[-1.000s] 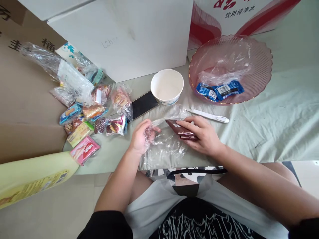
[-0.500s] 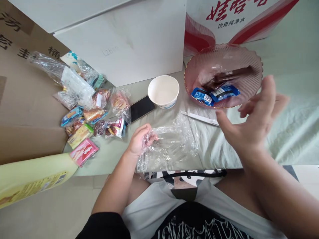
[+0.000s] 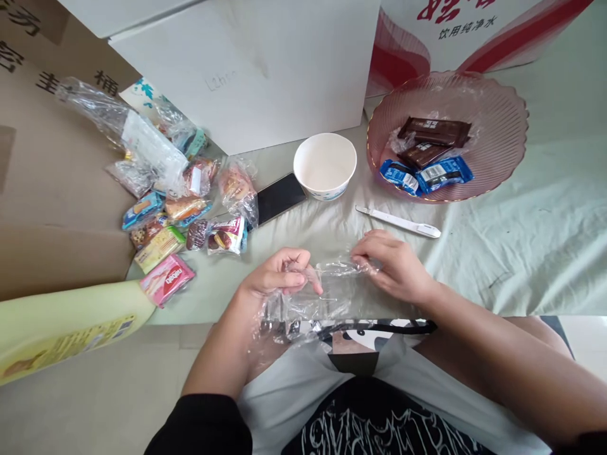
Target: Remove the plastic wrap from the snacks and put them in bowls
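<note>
A clear plastic bag stretches between my two hands above the front edge of the cloth. My left hand is closed on its left part, fingers curled into the film. At the other side, my right hand pinches the bag's right end. Just beyond my right hand lies a white craft knife. A pink ribbed glass bowl stands behind the knife, holding brown-wrapped bars and blue-wrapped snacks. An empty white paper bowl sits farther back, between my hands.
Left of the paper bowl lies a dark phone. Several packaged snacks and crumpled clear wrappers are heaped at the left, by a brown carton. White boxes line the back. A pale yellow container lies front left.
My right hand has come down and left from beside the glass bowl and taken hold of the bag's right end. My left hand keeps its hold. The view has shifted slightly.
</note>
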Demonstrator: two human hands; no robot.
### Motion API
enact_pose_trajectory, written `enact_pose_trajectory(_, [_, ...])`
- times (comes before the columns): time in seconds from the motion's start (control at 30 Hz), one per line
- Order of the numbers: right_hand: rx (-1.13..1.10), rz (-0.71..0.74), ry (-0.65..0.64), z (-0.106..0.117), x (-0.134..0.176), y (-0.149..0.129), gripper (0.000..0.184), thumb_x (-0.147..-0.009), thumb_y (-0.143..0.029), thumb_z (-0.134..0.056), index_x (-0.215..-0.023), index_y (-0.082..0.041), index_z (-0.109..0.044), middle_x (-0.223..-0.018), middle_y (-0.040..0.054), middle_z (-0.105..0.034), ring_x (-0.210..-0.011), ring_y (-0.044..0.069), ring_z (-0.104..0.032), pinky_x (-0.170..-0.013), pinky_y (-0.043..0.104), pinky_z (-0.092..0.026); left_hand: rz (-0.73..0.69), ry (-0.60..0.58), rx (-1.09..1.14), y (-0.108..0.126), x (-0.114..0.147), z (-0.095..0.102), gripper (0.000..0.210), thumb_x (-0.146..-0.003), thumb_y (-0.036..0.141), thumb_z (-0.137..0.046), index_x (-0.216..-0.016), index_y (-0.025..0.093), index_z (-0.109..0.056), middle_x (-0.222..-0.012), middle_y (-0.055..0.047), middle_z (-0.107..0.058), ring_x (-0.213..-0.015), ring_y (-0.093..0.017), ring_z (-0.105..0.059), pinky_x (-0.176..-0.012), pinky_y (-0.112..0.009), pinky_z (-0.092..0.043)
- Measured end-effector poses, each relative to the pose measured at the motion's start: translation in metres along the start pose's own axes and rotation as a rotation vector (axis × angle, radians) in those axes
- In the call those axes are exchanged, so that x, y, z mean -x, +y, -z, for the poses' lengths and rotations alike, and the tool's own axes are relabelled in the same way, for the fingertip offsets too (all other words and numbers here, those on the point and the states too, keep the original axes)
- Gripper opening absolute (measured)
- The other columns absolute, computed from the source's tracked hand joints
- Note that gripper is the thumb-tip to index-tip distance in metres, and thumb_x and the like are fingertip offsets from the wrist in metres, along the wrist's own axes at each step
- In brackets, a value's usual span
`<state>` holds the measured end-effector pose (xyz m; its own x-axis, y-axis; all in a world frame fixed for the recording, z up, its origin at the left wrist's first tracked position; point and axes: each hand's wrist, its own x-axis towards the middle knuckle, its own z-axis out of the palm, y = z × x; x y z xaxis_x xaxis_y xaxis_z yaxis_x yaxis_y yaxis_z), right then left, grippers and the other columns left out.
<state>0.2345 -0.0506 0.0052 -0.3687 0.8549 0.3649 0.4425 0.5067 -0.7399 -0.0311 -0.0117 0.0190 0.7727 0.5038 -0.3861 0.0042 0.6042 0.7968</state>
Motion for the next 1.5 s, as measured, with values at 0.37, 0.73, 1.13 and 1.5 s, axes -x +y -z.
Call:
enact_pose_trajectory(0.37, [-0.177,-0.303,0.142,0.012,-0.003,0.001,0.014,-0.092,-0.032,-0.06,-0.091,-0.021,-0.067,-0.078,0.0021,-0.07,-0.068,0.016,-0.065,-0.068,0.03,-0.054,0.076,0.134,-0.182,0.009,-0.008,-0.01,0.039,-0.075,0.053,-0.078,-0.071,0.016,-0.065,-0.065,-0.011,-0.075,-0.03,-0.004,-0.032,-0.034,-0.02,-0.017])
enact_pose_trajectory(0.73, [-0.524,-0.401,0.167,-0.003,0.008,0.016,0.079,-0.094,-0.067,-0.05,-0.158,-0.032,-0.021,-0.145,0.0163,-0.053,-0.134,0.028,-0.056,-0.097,0.047,-0.059,-0.35,0.731,0.345,0.007,-0.012,-0.01,0.04,-0.083,0.057,-0.068,-0.074,0.023,-0.05,-0.099,0.004,-0.076,-0.039,-0.004,-0.041,-0.041,-0.022,-0.035])
enact_pose_trajectory(1.13, [-0.536,-0.431,0.174,-0.007,0.001,0.004,0.06,-0.099,-0.031,-0.052,-0.154,-0.028,-0.027,-0.077,-0.0013,-0.07,-0.06,0.017,-0.069,-0.057,0.032,-0.058,-0.305,0.714,0.115,-0.006,-0.031,-0.021,0.044,-0.071,0.06,-0.075,-0.069,0.017,-0.066,-0.09,-0.008,-0.076,-0.06,-0.017,-0.067,-0.051,-0.027,-0.048])
enact_pose_trajectory(1.5, [-0.463,-0.577,0.461,0.013,-0.005,0.005,0.013,-0.089,-0.026,-0.058,-0.096,-0.022,-0.068,-0.068,-0.0028,-0.061,-0.056,0.012,-0.058,-0.055,0.026,-0.052,-0.516,0.954,0.006,-0.004,-0.024,-0.004,0.049,-0.084,0.05,-0.058,-0.046,0.019,-0.061,-0.068,-0.006,-0.062,-0.067,-0.015,-0.06,-0.067,-0.028,-0.051])
